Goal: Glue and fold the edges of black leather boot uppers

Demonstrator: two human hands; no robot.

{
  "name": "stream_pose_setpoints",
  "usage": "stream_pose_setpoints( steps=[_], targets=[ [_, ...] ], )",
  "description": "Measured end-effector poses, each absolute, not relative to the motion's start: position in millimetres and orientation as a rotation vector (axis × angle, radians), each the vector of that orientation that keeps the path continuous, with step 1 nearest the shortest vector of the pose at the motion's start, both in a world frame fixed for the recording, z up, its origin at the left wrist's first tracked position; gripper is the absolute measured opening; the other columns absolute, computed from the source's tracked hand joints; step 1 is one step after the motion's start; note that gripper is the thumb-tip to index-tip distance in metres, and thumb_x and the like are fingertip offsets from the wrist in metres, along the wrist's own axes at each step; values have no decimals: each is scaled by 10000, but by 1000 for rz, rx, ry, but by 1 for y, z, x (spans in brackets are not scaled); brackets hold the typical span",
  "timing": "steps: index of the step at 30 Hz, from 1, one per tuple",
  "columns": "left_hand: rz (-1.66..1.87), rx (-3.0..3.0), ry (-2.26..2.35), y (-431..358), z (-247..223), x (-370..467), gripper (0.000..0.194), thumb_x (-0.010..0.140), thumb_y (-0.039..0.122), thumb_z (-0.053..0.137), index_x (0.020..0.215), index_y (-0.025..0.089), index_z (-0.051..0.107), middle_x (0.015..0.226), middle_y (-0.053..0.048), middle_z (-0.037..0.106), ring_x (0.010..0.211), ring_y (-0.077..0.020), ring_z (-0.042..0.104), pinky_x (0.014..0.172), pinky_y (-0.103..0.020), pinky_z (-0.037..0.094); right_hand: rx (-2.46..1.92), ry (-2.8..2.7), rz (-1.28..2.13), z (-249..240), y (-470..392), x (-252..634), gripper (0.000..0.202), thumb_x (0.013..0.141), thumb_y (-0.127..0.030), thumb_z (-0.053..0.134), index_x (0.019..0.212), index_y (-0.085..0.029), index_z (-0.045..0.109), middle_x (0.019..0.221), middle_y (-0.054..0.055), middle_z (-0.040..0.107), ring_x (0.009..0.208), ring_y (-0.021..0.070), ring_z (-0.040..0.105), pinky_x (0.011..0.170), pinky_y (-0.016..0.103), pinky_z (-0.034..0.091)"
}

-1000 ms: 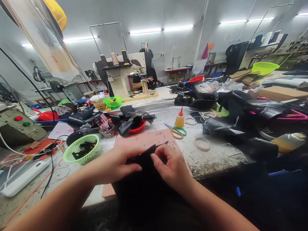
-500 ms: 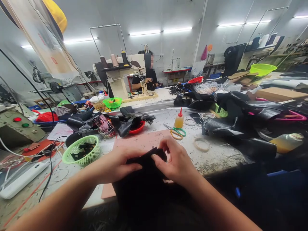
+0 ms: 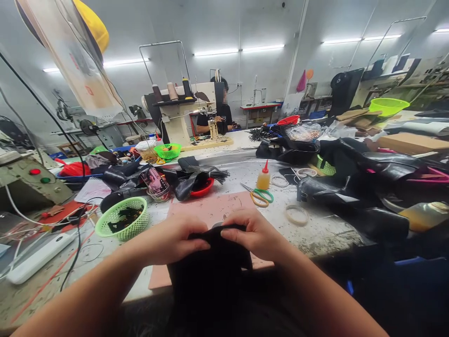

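Observation:
Between my hands is a piece of black material (image 3: 213,267), its upper edge pinched from both sides; whether it is cloth or leather I cannot tell. My left hand (image 3: 177,236) is closed on the left part of that edge, thumb toward me. On the right part, my right hand (image 3: 254,234) grips with thumb on the near side and fingers behind. The lower part of the material hangs into the dark by my lap. Under and beyond it lies a pinkish board (image 3: 213,206). Scissors (image 3: 259,194) with green and orange handles rest past my right hand.
A glue bottle (image 3: 264,175) with red tip stands behind the scissors, near a roll of tape (image 3: 296,214). At left is a green basket (image 3: 122,220) of black pieces. Black leather parts (image 3: 336,192) pile up at right. Across the table, a person (image 3: 224,117) sits by a sewing machine (image 3: 175,117).
My right hand has shifted its grip along the black edge, fingers now flatter and the edge drawn straighter. The view has tilted slightly, moving the scene a little right.

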State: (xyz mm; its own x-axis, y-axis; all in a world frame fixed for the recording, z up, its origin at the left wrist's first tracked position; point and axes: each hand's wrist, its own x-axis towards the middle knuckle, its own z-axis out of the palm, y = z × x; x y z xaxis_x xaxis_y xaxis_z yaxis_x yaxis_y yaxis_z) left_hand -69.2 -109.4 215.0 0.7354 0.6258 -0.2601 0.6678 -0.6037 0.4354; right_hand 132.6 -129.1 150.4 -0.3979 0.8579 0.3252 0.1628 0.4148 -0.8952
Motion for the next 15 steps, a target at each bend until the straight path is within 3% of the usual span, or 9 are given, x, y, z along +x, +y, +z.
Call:
stream_pose_setpoints(
  steps=[3, 5, 7, 10, 15],
  targets=[
    [-116, 2485, 1023, -110, 211, -66, 186, 824, 295, 485, 738, 170, 592, 672, 19, 579, 634, -115, 497, 576, -207, 343, -900, -1989, 1027, 155, -127, 139, 162, 806, -184, 511, 830, -180, 671, 770, 16, 677, 705, 142, 596, 636, 237, 436],
    [-111, 2535, 1065, -113, 211, -62, 185, 829, 293, 476, 750, 174, 595, 700, 9, 592, 656, -128, 507, 594, -218, 347, -934, -2192, 804, 163, -129, 140, 183, 819, -169, 494, 904, -184, 655, 843, 36, 681, 784, 163, 597, 709, 271, 432],
    [-96, 2557, 1057, -118, 213, -57, 198, 852, 286, 439, 806, 183, 601, 755, -2, 613, 695, -141, 525, 632, -226, 360, -978, -2367, 482, 173, -133, 135, 166, 791, -252, 570, 912, -163, 641, 861, 67, 679, 828, 207, 592, 746, 319, 416],
    [-84, 2545, 935, -126, 220, -54, 285, 901, 293, 348, 806, 190, 596, 785, -5, 617, 717, -139, 542, 658, -221, 368, -985, -2528, 136, 185, -140, 126, 250, 737, -396, 638, 749, -146, 632, 705, 68, 667, 668, 209, 595, 627, 306, 396],
    [-46, 2685, 822, -133, 223, -64, 215, 872, 277, 441, 698, 189, 532, 628, 22, 559, 557, -98, 485, 510, -201, 318, -771, -2702, -144, 196, -145, 130, 256, 816, -385, 554, 688, -166, 586, 568, 21, 628, 475, 139, 528, 492, 264, 301]
  ],
)
